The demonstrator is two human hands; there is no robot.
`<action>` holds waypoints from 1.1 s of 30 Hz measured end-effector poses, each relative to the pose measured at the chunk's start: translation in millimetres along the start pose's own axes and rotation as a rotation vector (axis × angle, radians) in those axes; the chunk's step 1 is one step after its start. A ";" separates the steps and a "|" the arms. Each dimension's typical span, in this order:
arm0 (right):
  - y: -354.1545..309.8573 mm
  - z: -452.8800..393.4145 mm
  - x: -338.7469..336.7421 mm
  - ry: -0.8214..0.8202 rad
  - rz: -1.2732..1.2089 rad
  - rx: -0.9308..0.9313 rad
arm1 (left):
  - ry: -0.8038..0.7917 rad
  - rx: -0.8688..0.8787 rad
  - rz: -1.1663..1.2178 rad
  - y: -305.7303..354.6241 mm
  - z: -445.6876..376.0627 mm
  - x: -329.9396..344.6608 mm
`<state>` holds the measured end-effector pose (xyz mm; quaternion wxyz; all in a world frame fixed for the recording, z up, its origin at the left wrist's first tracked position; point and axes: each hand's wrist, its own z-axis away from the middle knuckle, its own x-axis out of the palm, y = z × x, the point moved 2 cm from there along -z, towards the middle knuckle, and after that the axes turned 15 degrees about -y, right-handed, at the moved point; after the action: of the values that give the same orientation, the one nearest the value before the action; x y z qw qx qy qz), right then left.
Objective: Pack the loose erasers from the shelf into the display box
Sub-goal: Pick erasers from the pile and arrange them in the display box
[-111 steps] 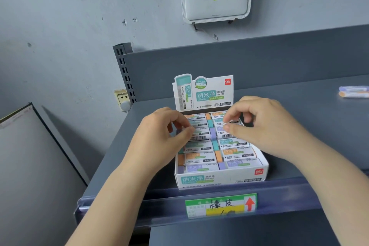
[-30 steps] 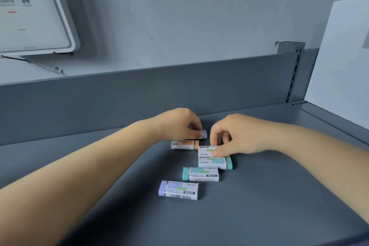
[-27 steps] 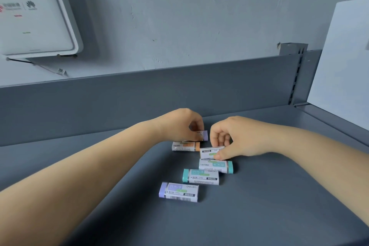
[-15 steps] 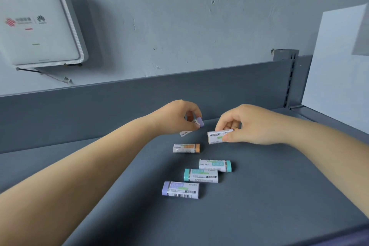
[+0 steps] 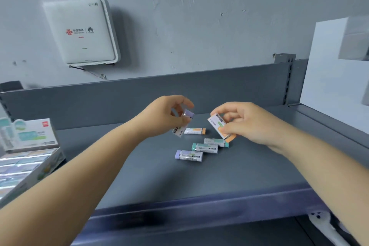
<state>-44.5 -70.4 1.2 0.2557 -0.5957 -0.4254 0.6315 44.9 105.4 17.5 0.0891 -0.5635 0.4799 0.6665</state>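
Two erasers are being lifted clear of the shelf (image 5: 249, 170): the left hand (image 5: 169, 116) is pinching a purple-ended eraser (image 5: 182, 124), the right hand (image 5: 243, 124) an orange-ended eraser (image 5: 220, 127). Four loose erasers (image 5: 204, 148) are lying mid-frame; next, probably, both are going into the display box (image 5: 30, 158) at far left.

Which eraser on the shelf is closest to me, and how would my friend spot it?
Start at the grey shelf under the white box on the wall. Four loose erasers lie on it between the two hands. Yours is the purple-ended eraser, the nearest of them: its neighbours have teal or orange ends, and it shows a barcode.
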 end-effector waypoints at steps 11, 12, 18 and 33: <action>-26.1 5.1 73.2 0.068 -0.284 -0.100 | 0.280 -0.097 0.283 -8.3 112.2 -12.1; -31.1 3.9 79.9 0.053 -0.303 -0.112 | 0.306 -0.101 0.314 -11.9 121.7 -14.5; -60.9 -13.4 123.0 -0.032 -0.304 -0.183 | 0.422 -0.130 0.392 -41.6 174.5 -28.2; -124.9 -91.7 238.7 -0.039 -0.374 -0.265 | 0.526 -0.228 0.409 -136.7 259.0 -99.4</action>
<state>-16.6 212.4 -14.7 0.2796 -0.5227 -0.6123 0.5232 -2.6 410.6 2.2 -0.2365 -0.6143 0.5120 0.5519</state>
